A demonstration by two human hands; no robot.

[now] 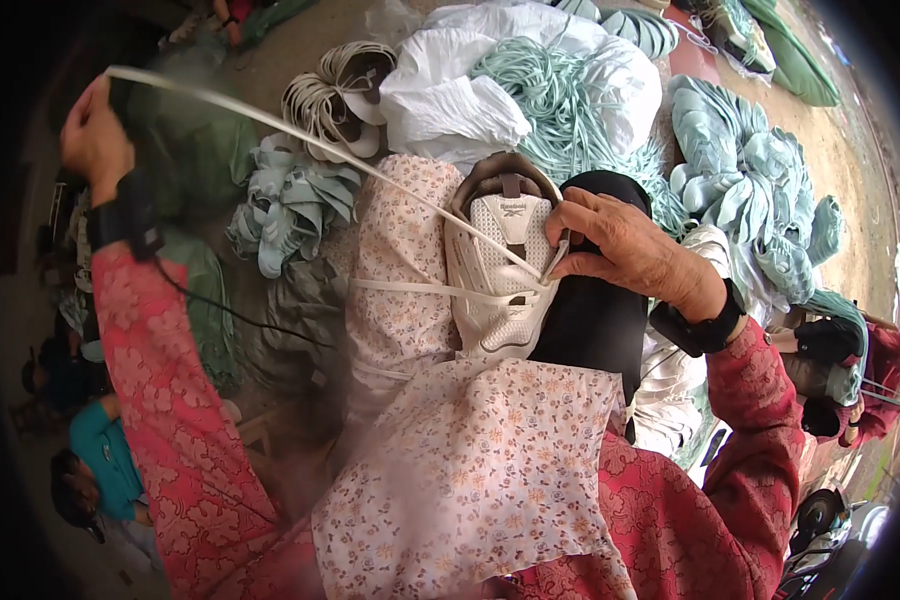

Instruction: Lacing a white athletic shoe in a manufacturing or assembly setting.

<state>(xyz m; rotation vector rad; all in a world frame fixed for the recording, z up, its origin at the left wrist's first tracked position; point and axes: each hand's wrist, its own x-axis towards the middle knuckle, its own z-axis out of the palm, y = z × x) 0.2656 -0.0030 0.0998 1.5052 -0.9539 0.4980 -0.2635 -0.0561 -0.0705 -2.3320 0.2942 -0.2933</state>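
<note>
The beige-white shoe [500, 325] sits in the middle of the frame, heel toward the top, toe toward the wearer, on the lap between a flower-printed cloth [460, 470] and a black-covered knee [600, 325]. At upper left, the left hand [98, 145] has its fingers together, clamped on a pale lace [270, 120] that runs taut down to the shoe's right-hand row of eyelets. The right hand [635, 245], right of centre, brings thumb and forefinger together on the shoe's right edge (whether they also pinch the lace, I cannot tell). A second length of lace [410, 289] crosses the printed cloth leftward from the shoe. Mint-green laces [550, 90] spill over a white sack [435, 85] at top centre; pale-blue shoe parts [760, 185] are heaped at upper right, with similar pieces [290, 195] left of the lap.
</note>
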